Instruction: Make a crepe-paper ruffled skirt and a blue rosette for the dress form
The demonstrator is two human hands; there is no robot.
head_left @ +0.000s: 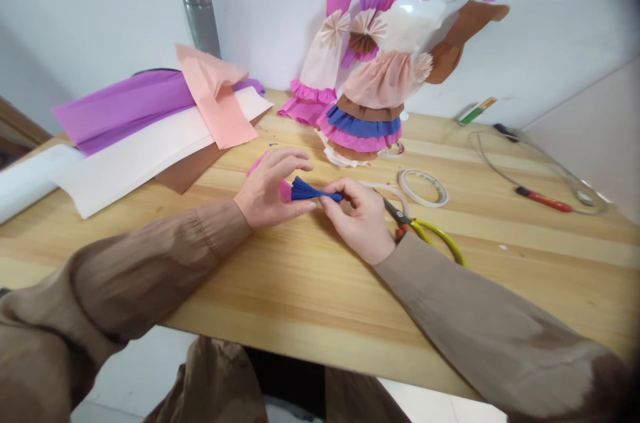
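Note:
A strip of blue paper, pleated into a small fan (304, 190), is pinched at its narrow end by my right hand (357, 215). Its spread end points left, toward my left hand (274, 188). That hand is open, thumb and fingers apart around the fan's wide end, and I cannot tell whether it touches the paper. Some pink paper (286, 191) shows behind my left hand, mostly hidden by it. Just right of my right hand lie scissors with yellow handles (440, 236), their blades partly covered.
Behind stand several paper-dressed figures (375, 83). Sheets of purple paper (135, 103), white paper (145, 160) and peach paper (217, 100) lie left, before a grey flask (200, 13). To the right are a tape roll (424, 188) and a red-handled tool (545, 200) with a cord.

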